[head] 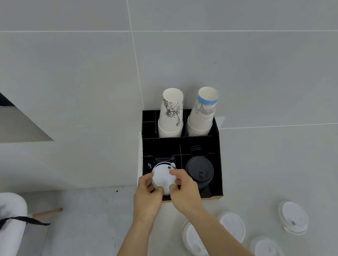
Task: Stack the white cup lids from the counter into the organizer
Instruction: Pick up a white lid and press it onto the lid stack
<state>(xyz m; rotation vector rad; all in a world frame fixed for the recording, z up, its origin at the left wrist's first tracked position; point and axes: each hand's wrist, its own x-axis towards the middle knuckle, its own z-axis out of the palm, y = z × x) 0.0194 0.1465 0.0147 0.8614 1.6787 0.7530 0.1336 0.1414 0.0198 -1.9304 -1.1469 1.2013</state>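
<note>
White cup lid (162, 178) sits between your left hand (147, 200) and right hand (186, 194), fingers pinched on its rim, over the lower-left slot of the black organizer (217, 158) at frame centre; four loose lids (232, 226) lie lower right on the pale counter (81, 229)
</note>
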